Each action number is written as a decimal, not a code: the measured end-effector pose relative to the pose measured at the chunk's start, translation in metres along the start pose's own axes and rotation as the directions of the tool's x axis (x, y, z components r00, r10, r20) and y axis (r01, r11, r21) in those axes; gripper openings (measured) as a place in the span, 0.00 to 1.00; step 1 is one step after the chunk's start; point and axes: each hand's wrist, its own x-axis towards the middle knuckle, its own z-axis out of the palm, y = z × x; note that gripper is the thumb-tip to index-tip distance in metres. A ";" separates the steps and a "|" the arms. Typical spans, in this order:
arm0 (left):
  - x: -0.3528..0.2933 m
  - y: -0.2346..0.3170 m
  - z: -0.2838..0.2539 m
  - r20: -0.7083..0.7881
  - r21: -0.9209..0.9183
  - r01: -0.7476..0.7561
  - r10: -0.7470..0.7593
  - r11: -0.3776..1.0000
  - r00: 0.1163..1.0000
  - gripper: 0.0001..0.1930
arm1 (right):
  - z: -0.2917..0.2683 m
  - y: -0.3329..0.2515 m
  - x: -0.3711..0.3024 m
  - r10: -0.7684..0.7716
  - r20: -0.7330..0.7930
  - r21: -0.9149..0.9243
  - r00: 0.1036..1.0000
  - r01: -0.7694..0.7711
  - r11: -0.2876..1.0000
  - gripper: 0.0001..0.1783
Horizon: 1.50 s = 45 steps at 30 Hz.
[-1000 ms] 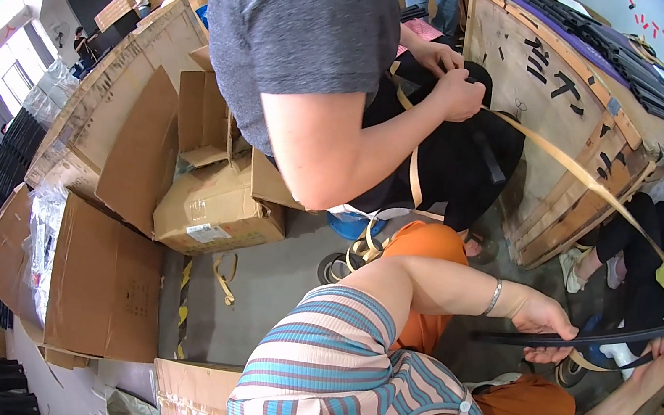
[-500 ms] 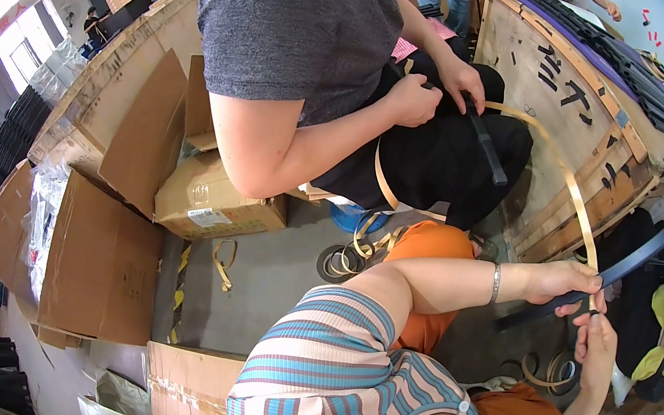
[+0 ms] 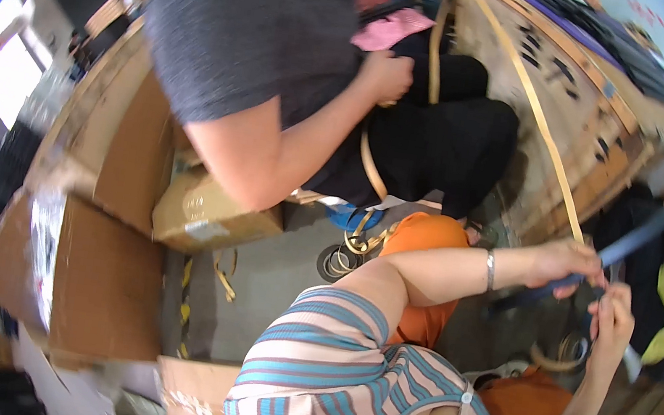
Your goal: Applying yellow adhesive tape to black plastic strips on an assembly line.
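One wooden crate (image 3: 589, 143) edges the space ahead — freer room seems to lie toward the wearer. A blue-grey band (image 3: 642, 238) curves near its corner. The tan strip (image 3: 555, 158), running from the top of view to the left hand (image 3: 566, 264), looks light, springy, best pinched flat. The left hand grips it; the right hand (image 3: 612, 319) has bent fingers — their hold unclear.

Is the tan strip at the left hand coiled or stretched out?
Stretched out: the tan strip runs nearly straight from the left hand to the picture's top edge.
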 end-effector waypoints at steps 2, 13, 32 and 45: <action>0.000 0.001 0.000 -0.012 0.006 0.004 -0.004 1.000 1.000 0.09 | 0.006 -0.005 -0.003 0.014 -0.033 0.097 0.999 -0.011 0.995 0.13; -0.013 0.005 0.008 -0.077 0.315 0.117 -0.098 0.942 0.992 0.19 | -0.017 -0.001 0.005 0.077 -0.019 0.596 0.997 -0.050 0.802 0.14; -0.021 -0.009 0.030 -0.100 0.439 0.147 -0.114 0.887 0.988 0.16 | -0.041 0.010 -0.002 -0.139 -0.341 0.139 0.930 0.196 0.971 0.10; -0.022 -0.008 0.028 -0.054 0.369 0.130 -0.118 0.921 0.992 0.15 | -0.038 0.014 0.003 -0.158 -0.349 0.191 0.924 0.235 0.953 0.12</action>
